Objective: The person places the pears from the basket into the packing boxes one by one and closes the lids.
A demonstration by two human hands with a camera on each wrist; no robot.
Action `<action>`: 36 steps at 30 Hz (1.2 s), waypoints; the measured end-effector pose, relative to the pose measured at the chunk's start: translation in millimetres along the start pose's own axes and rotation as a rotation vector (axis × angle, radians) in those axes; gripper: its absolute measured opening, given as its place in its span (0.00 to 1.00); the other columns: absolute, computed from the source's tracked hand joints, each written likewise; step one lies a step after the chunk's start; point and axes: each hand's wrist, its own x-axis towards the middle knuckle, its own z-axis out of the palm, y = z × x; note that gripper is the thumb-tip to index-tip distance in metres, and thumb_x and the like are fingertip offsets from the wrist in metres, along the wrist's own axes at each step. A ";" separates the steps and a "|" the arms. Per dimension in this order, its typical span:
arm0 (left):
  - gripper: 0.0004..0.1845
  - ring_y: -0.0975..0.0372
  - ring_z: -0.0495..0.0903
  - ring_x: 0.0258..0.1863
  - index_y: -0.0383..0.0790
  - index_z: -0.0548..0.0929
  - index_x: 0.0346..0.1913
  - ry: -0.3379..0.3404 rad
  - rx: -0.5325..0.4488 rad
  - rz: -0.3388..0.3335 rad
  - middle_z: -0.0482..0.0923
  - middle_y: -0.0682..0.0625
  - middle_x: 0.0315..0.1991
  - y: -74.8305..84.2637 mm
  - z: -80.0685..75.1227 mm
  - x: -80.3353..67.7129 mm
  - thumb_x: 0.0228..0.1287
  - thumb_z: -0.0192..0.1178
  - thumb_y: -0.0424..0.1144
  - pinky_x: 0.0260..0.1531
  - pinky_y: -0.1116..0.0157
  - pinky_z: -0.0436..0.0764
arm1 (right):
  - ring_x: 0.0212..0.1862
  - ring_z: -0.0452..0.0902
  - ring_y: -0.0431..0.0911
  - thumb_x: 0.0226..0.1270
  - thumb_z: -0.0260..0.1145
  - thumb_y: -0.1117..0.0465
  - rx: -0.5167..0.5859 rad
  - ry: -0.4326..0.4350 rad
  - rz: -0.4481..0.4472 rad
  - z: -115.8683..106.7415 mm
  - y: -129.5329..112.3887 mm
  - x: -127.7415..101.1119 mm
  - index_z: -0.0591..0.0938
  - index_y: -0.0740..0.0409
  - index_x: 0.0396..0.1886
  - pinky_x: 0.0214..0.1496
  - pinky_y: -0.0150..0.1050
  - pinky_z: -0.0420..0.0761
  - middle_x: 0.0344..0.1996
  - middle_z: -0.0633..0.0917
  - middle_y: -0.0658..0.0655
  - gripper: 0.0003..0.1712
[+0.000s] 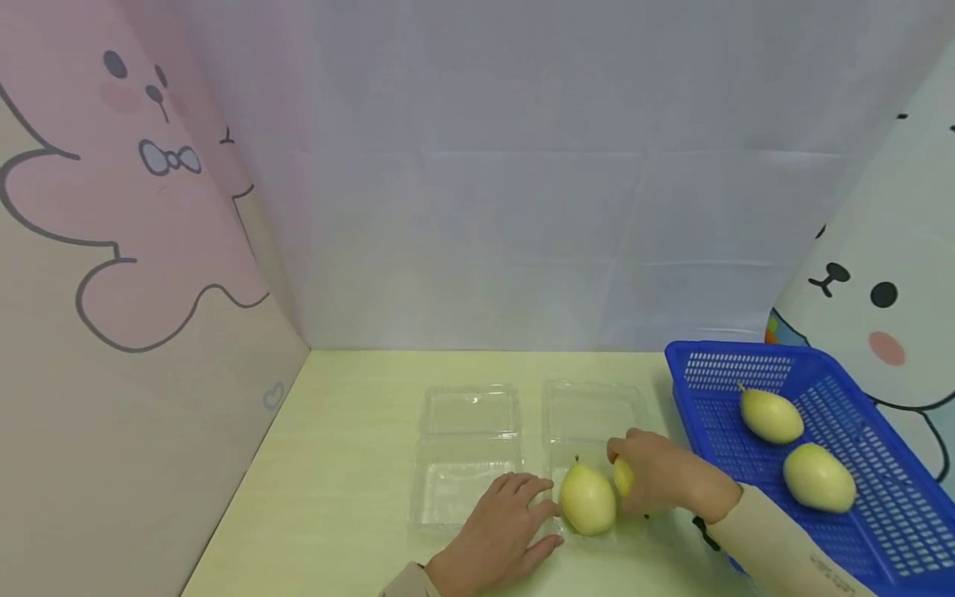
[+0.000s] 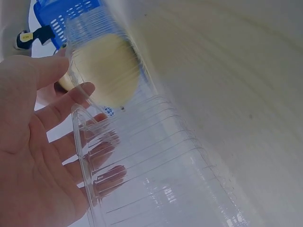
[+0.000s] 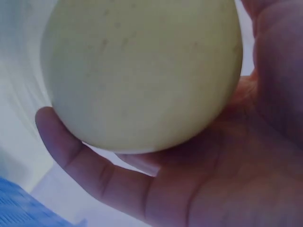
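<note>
Far left: pink rabbit-print wall panel (image 1: 112, 274), then pale yellow-green surface (image 1: 343, 431). On it, two open clear plastic clamshell boxes side by side, the left clamshell (image 1: 466, 456) with nothing in it. Left hand (image 1: 500, 535) flat on the surface at that box's near right corner, fingers (image 2: 71, 101) straight and spread, resting against the clear ribbed wall, gripping nothing. Just right of it, one yellow-green pear (image 1: 587, 499) standing stem-up in the near half of the right clamshell (image 1: 593, 414), already placed. Touching that pear's right side, a second pear (image 1: 623, 477) held in the right hand (image 1: 664, 481), fingers curled round it from above and behind; wrist view confirms fruit cupped against palm and thumb, so not yet let go. Cannot tell whether this second fruit already rests on the box floor or hangs just above it. Further right, blue perforated plastic basket (image 1: 694, 365) at the surface's edge, two more pears (image 1: 771, 415) lying inside, apart from each other. Far right, white rabbit-print panel (image 1: 880, 307). Judged from the layout: one pear boxed, a second in the act of joining it, two left in the basket, left box unfilled, both lids open — roughly a quarter through, nearing half.
</note>
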 end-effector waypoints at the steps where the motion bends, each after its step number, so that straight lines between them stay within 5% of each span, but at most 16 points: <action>1: 0.15 0.60 0.80 0.62 0.58 0.88 0.54 -0.001 -0.001 0.000 0.83 0.55 0.63 0.0 0.0 0.1 0.77 0.60 0.59 0.65 0.59 0.80 | 0.35 0.72 0.44 0.38 0.86 0.61 -0.008 0.002 -0.007 3.4 -0.6 0.2 0.85 0.55 0.46 0.34 0.39 0.77 0.35 0.79 0.51 0.31; 10: 0.13 0.61 0.81 0.61 0.57 0.88 0.52 0.031 0.002 0.006 0.84 0.54 0.61 -0.3 -1.4 0.0 0.76 0.63 0.58 0.64 0.60 0.81 | 0.39 0.76 0.50 0.37 0.89 0.60 -0.096 0.034 -0.013 22.5 -8.1 2.0 0.85 0.58 0.49 0.36 0.51 0.84 0.37 0.80 0.56 0.34; 20: 0.12 0.61 0.82 0.60 0.58 0.87 0.51 0.033 0.011 0.007 0.84 0.54 0.60 -0.5 -0.9 0.1 0.75 0.64 0.58 0.62 0.60 0.82 | 0.36 0.74 0.47 0.33 0.88 0.60 -0.117 0.082 -0.058 41.0 -6.4 5.7 0.84 0.56 0.45 0.35 0.48 0.81 0.34 0.78 0.53 0.33; 29: 0.12 0.60 0.82 0.60 0.58 0.87 0.51 0.038 0.023 -0.001 0.84 0.54 0.60 -1.9 -1.8 1.5 0.75 0.64 0.58 0.61 0.60 0.82 | 0.34 0.74 0.46 0.35 0.87 0.62 -0.100 0.109 -0.093 42.2 -8.1 6.2 0.83 0.56 0.42 0.34 0.45 0.80 0.32 0.79 0.52 0.30; 36: 0.13 0.60 0.82 0.60 0.57 0.86 0.52 0.028 -0.004 0.002 0.84 0.54 0.60 0.1 -1.1 0.2 0.75 0.64 0.58 0.61 0.60 0.82 | 0.36 0.79 0.47 0.42 0.87 0.58 -0.077 0.047 -0.060 29.8 -12.5 3.7 0.85 0.57 0.47 0.40 0.52 0.85 0.37 0.84 0.54 0.30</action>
